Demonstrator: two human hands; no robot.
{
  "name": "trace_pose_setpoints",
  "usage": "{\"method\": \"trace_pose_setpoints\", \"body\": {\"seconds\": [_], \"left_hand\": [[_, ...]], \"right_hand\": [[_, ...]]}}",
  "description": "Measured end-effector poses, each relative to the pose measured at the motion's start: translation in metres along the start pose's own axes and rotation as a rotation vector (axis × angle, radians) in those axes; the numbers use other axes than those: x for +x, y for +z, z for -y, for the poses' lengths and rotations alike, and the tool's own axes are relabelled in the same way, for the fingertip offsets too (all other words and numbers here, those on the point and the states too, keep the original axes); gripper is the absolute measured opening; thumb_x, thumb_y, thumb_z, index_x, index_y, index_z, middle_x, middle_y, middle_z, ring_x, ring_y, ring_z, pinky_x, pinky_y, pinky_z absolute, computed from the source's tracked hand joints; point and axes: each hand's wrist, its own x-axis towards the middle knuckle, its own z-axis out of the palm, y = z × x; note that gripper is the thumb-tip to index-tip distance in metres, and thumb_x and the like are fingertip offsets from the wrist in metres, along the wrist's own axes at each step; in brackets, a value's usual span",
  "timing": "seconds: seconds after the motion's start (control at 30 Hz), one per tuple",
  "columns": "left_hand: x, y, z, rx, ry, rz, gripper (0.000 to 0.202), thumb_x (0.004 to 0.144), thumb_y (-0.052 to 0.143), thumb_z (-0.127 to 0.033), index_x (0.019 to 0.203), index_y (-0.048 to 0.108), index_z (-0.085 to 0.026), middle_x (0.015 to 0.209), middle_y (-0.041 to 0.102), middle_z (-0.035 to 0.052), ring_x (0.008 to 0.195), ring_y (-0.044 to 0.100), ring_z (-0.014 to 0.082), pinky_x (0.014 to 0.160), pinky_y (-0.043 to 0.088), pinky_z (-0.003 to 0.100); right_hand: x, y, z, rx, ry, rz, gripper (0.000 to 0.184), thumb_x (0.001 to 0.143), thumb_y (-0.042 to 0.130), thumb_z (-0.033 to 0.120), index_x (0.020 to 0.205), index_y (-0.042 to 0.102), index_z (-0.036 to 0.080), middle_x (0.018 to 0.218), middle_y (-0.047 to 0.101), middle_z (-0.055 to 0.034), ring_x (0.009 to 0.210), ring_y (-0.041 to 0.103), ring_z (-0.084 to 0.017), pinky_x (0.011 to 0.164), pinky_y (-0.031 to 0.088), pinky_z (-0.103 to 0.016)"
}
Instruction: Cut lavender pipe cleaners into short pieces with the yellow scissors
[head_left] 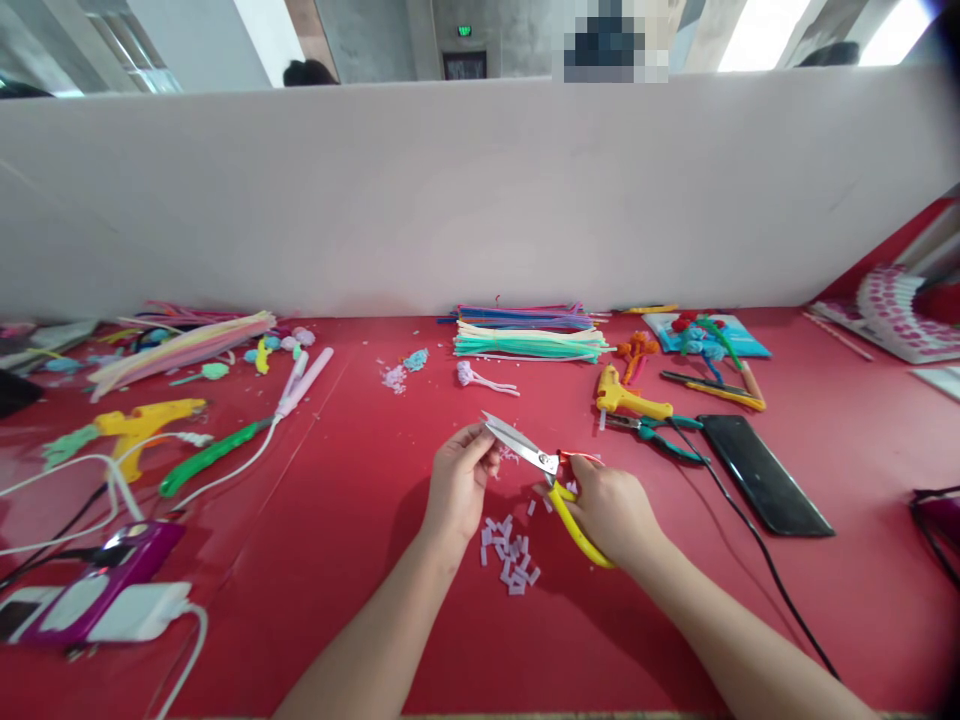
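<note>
My right hand [611, 505] grips a pair of scissors [529, 448] with yellow and red handles, blades slightly parted. Its tips reach the fingers of my left hand [461, 475], which are pinched together. What the left fingers hold is too small to make out. Below the scissors lies a loose pile of short lilac pieces [516, 572], with finer lilac trimmings [508, 454] behind the left fingertips. Farther back rests a pale lilac fuzzy pipe-cleaner piece [487, 380] with a bunched head and two stems.
Pipe-cleaner bundles [532, 345] lie against the white partition [450, 200]. To the right are a yellow glue gun [630, 397], teal pliers [667, 435] and a black phone [765, 475]. Leftward are another glue gun [142, 425], a green-handled tool [217, 457] and a purple power strip [105, 585] with cables.
</note>
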Motion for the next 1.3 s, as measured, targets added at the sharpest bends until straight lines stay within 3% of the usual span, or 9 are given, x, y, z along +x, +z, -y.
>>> {"method": "trace_pose_setpoints", "body": {"seconds": [1.03, 1.3], "left_hand": [[0.0, 0.002, -0.002, 0.04, 0.003, -0.021, 0.011, 0.064, 0.058, -0.022, 0.072, 0.056, -0.014, 0.062, 0.054, -0.0009, 0.049, 0.044, 0.0038, 0.043, 0.031, 0.015], [0.0, 0.001, 0.002, 0.006, -0.054, 0.082, 0.011, 0.068, 0.055, -0.021, 0.076, 0.055, -0.013, 0.066, 0.054, 0.001, 0.054, 0.047, 0.0048, 0.048, 0.033, 0.016]], "right_hand": [[0.001, -0.003, 0.001, 0.048, 0.026, 0.051, 0.044, 0.071, 0.032, 0.058, 0.065, 0.049, 0.019, 0.054, 0.057, -0.0032, 0.047, 0.052, -0.014, 0.043, 0.019, -0.022], [0.003, -0.005, -0.007, 0.063, 0.098, -0.083, 0.038, 0.07, 0.037, 0.054, 0.079, 0.05, 0.019, 0.065, 0.059, -0.0043, 0.057, 0.054, -0.017, 0.047, 0.024, -0.023]]}}
